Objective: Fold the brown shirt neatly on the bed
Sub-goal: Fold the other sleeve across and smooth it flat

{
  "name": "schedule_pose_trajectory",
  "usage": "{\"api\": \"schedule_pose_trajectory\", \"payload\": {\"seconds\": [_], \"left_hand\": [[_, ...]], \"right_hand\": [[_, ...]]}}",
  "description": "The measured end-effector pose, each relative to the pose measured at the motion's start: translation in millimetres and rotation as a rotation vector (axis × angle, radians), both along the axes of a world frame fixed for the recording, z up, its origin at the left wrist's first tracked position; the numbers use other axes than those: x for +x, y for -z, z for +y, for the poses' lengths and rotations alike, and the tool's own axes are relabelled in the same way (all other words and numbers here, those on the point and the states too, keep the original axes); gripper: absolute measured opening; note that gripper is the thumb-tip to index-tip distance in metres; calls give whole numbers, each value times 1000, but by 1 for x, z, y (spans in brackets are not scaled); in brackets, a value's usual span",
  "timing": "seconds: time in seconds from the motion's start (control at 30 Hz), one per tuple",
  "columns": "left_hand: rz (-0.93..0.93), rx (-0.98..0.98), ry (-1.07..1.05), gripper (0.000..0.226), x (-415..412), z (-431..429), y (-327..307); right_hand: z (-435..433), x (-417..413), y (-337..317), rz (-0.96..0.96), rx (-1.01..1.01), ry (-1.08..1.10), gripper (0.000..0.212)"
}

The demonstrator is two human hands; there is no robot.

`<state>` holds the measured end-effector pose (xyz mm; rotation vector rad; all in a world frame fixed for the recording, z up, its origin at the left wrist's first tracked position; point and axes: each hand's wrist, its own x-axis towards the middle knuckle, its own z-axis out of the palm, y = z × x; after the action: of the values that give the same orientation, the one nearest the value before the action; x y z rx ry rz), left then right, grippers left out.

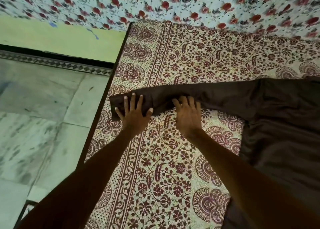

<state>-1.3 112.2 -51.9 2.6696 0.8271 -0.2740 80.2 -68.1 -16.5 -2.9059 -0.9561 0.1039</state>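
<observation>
The brown shirt (280,125) lies spread on the bed's patterned cover (164,168), its body at the right and one long sleeve stretched out to the left toward the bed's edge. My left hand (133,112) presses flat on the sleeve's cuff end, fingers straight and spread. My right hand (187,114) rests on the sleeve a little further right, fingers laid over the cloth where it bunches slightly. Part of the shirt runs out of view at the right.
The bed's dark edge (103,104) runs diagonally at the left, with a marble floor (43,125) below it. A rose-print cloth (173,3) hangs or lies along the far side. A green wall (69,38) stands at the upper left.
</observation>
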Motion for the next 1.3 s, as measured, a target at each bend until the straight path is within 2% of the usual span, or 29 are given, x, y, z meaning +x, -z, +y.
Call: {"api": "schedule_pose_trajectory", "payload": {"seconds": [0.13,0.23,0.3,0.4,0.53,0.6,0.77,0.87,0.93,1.03,1.17,1.23,1.3], "left_hand": [[8,20,95,71,24,47,9],[-4,57,131,72,42,77,0],[-75,151,84,68,43,76,-11],[-188,318,66,57,26,49,-18],[-104,143,106,68,-3,34,12],[-68,131,131,72,-2,46,25],[-85,142,127,69,22,62,18],[-163,121,-111,60,34,27,-2],[-280,109,-139,54,45,-16,-15],[-389,-45,98,49,67,-88,-17],[-294,-172,410,58,110,-179,-7],[-181,-189,425,65,129,-206,2],[-103,-128,381,72,142,-210,14]], "right_hand": [[12,14,2,-37,49,39,65],[18,16,4,-18,37,22,48],[17,12,4,14,57,6,41],[10,-1,11,61,20,-51,44],[-6,-9,22,65,-47,-113,58],[-14,-5,25,46,-32,-117,61],[-40,6,27,65,92,-53,46],[-63,16,26,77,209,33,40],[-85,30,23,35,277,161,40],[-126,58,23,-8,269,333,47],[-188,98,23,17,173,489,54],[-216,111,27,68,119,543,53],[-237,118,35,178,80,587,56]]}}
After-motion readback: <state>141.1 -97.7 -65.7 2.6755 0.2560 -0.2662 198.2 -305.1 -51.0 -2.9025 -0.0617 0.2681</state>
